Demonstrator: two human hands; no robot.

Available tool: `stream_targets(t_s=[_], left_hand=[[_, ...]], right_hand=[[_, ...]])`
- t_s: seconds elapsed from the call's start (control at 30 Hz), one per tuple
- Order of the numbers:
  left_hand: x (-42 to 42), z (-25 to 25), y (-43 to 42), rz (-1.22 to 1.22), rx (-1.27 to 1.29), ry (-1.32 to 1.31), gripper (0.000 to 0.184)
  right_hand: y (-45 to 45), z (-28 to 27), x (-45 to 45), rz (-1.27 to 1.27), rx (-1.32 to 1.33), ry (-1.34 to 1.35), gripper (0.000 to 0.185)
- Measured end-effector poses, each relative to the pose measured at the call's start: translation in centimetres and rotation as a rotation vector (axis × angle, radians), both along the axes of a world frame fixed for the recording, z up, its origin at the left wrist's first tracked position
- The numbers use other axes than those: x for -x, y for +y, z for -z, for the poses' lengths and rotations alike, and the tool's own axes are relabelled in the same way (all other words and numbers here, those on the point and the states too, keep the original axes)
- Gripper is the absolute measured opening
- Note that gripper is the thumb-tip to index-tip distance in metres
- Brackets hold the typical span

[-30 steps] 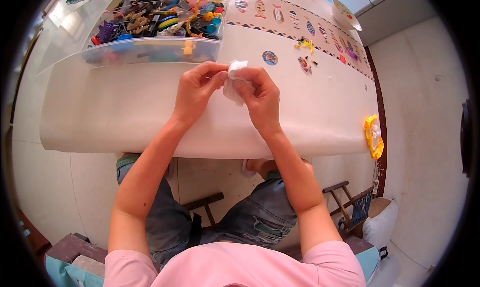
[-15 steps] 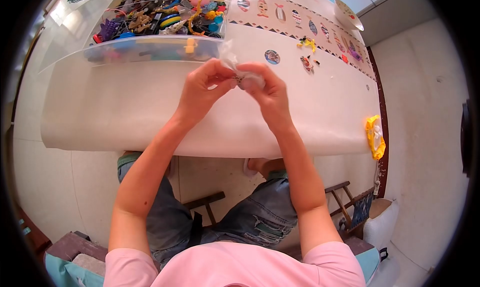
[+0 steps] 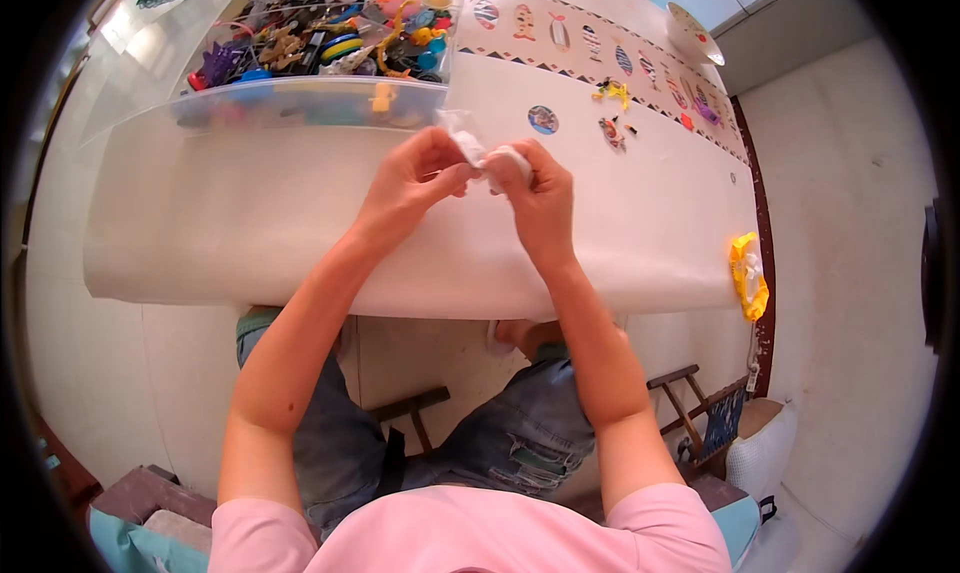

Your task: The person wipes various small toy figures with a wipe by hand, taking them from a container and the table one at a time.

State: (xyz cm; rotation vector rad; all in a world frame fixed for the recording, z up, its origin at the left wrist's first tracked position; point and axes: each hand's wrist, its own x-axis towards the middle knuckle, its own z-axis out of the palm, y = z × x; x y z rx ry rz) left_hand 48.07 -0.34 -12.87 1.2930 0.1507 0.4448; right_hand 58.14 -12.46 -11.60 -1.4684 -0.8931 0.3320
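Note:
Both hands meet above the pale tabletop, just in front of the toy box. My right hand is closed on a crumpled white wipe. My left hand pinches beside it, its fingertips at the wipe's folds; whether it grips only the wipe or also a small item inside cannot be made out. Beyond them lies a round picture disc. To its right are a small colourful fish-shaped piece and a yellow figure.
A clear box full of small toys stands at the back left. A fish-patterned strip runs along the back to the right, near a bowl. A yellow wipes packet sits at the right edge.
The white wipe has shifted and been refolded between my fingers. A small dark item seen between the fingertips half a second ago is now hidden. Both hands remain close together over the table.

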Motion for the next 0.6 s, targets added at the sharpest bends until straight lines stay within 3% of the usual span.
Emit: stream_targets(t_s=[0.17, 0.37, 0.53, 0.6], left_hand=[[0.2, 0.5, 0.5, 0.035, -0.081, 0.011, 0.019], [0.0, 0.5, -0.2, 0.078, 0.073, -0.044, 0.015], [0.0, 1.0, 0.3, 0.049, 0.042, -0.024, 0.023], [0.1, 0.5, 0.3, 0.049, 0.039, 0.000, 0.022]], right_hand=[[-0.1, -1.0, 0.3, -0.079, 0.040, 0.169, 0.019], [-0.7, -0.9, 0.0, -0.039, 0.130, 0.170, 0.018], [0.0, -1.0, 1.2, -0.068, -0.053, 0.078, 0.016], [0.0, -0.6, 0.8, -0.003, 0.020, -0.103, 0.014]])
